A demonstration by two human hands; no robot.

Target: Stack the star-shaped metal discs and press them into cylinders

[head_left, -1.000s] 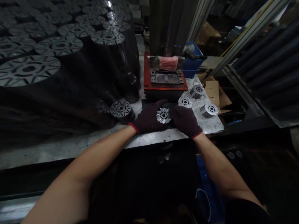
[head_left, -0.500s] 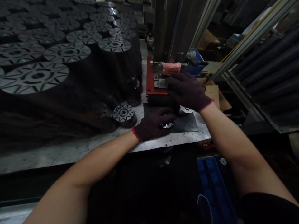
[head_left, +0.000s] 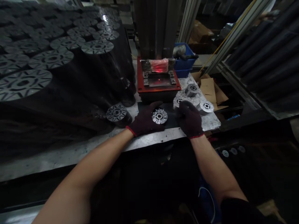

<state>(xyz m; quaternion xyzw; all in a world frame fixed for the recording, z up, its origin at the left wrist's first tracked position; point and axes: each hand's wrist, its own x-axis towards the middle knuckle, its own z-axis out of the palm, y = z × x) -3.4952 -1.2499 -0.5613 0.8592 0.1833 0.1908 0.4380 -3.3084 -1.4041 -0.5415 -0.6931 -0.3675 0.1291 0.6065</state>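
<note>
My left hand [head_left: 149,119], in a dark knitted glove with a red cuff, curls round a short, slotted round metal core [head_left: 159,116] on a dark mat [head_left: 171,121]. The core's star-patterned face points up. My right hand [head_left: 190,119], gloved alike, is at the mat's right side with its fingers bent inward and partly blurred; whatever they hold is hidden. Just beyond its fingertips stands a second metal core [head_left: 178,101], partly covered by the hand. Behind the mat sits a red-topped fixture [head_left: 140,81] with a metal recess [head_left: 160,80] and a red light spot in it.
Tall stacks of slotted cores [head_left: 53,58] crowd the left. A short core [head_left: 116,113] stands beside my left hand. Further cores [head_left: 205,107] stand at the bench's right end. A blue bin [head_left: 184,63] and an open cardboard box [head_left: 207,88] are at the back right.
My right hand has come back from above the fixture, down toward the mat, uncovering the recess. A red light now shows there. The view has shifted, and my left hand's core is more visible.
</note>
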